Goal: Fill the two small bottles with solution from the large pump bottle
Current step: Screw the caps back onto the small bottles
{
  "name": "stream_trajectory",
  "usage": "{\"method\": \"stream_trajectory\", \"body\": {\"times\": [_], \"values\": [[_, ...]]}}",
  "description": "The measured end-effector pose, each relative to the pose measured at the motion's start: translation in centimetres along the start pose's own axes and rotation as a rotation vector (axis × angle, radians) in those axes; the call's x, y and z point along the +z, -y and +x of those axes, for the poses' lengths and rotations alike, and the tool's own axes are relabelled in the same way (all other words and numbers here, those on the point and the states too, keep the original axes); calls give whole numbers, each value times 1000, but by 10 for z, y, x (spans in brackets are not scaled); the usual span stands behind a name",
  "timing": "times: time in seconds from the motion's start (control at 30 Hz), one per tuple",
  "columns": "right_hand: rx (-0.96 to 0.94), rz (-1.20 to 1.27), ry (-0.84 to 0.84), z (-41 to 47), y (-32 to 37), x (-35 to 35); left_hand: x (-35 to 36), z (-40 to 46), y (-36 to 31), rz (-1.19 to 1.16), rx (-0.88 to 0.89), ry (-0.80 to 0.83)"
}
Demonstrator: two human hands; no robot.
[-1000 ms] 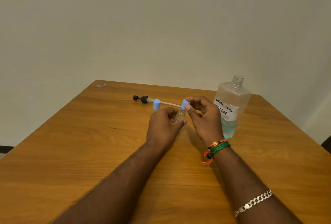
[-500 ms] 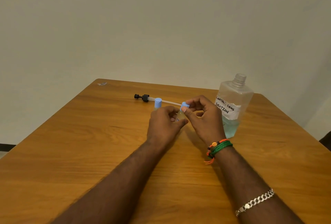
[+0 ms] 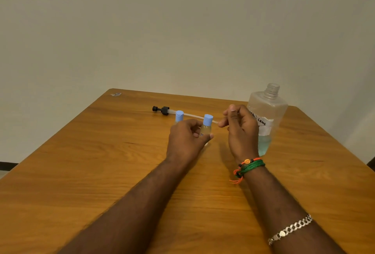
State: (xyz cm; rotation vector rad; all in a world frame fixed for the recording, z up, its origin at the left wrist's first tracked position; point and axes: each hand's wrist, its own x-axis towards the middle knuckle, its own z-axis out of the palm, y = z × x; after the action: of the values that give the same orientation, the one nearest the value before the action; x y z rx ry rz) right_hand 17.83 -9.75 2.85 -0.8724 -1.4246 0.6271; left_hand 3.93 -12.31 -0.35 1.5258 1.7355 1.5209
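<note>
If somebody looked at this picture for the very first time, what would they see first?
Probably the two hands in the middle of the wooden table: the left hand holds a small bottle with a blue cap, and the right hand hovers beside it. Next, the big clear bottle at right, open-topped, with bluish liquid at the bottom.

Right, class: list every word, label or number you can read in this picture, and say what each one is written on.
"LENS": handwritten on the white label of the large bottle; the right hand hides the word before it.
Anything below "LENS" on that label: too faint to read.
Small print on the small bottle in the left hand: too small to read.
</note>
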Motion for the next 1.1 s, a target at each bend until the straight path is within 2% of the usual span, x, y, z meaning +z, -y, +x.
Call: {"method": "stream_trajectory", "body": {"times": [0.07,0.27,0.43,0.6,0.77,0.97,1.1], "values": [[5,-21,13,1,-2,0,0,0,0,-10,1,0],[80,-68,200,-3,-2,5,0,0,1,-23,10,25],[49,-150,130,-2,-6,5,0,0,2,-5,24,38],[90,-97,214,-3,-3,5,0,2,2,4,12,51],[68,-153,161,-3,-3,4,0,1,3,13,30,55],[82,-99,201,-2,-2,5,0,2,3,7,24,45],[67,-136,162,-3,-1,4,0,2,3,19,27,48]]}}
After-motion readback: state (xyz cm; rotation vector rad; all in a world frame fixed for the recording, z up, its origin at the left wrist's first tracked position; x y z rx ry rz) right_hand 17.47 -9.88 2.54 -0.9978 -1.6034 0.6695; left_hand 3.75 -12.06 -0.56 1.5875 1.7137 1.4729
